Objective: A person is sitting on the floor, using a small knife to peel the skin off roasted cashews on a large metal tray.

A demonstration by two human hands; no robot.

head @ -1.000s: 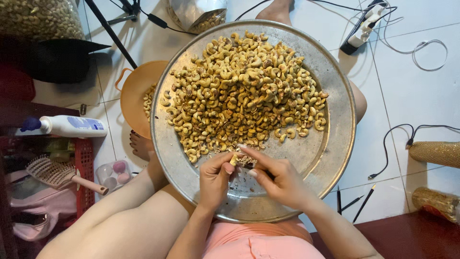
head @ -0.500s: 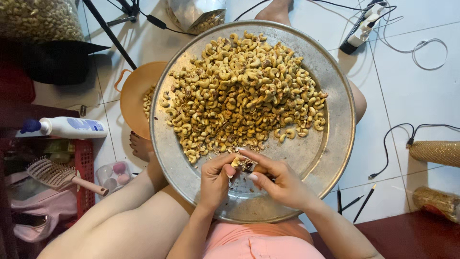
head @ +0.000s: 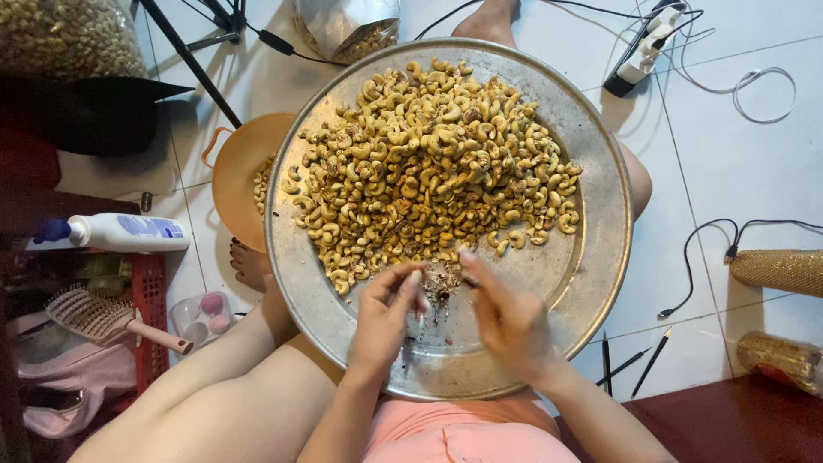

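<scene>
From the head view, a large round metal tray point(head: 591, 283) rests across the seated person's lap, its near rim over the pink shorts point(head: 467, 437) and its far rim reaching toward a foot at the top of the frame. A heap of cashew nuts point(head: 429, 163) fills the far and middle part of the tray, leaving a bare crescent of metal along the right and near edges, the only open room for the hands. The left hand point(head: 386, 317) and right hand point(head: 507, 321) meet just in front of the heap over a small scatter of dark husk scraps point(head: 441, 287); both sets of fingers are drawn together in a pinching grip around something small between them, too small to tell whether nut or husk. Left of the tray, partly under its rim, sits an orange bowl point(head: 236, 176) with more nuts inside. Further left lies a white bottle with a blue cap and blue label point(head: 116, 232) on its side, near a pink hairbrush point(head: 107, 319) and a clear case of pink and white pieces point(head: 201, 315). A clear sack of nuts point(head: 69, 34) fills the top left corner. On the white tiled floor point(head: 737, 163) to the right run black and white cables, a power strip point(head: 639, 51), two pencils point(head: 630, 364) and a golden textured roll point(head: 776, 270)
</scene>
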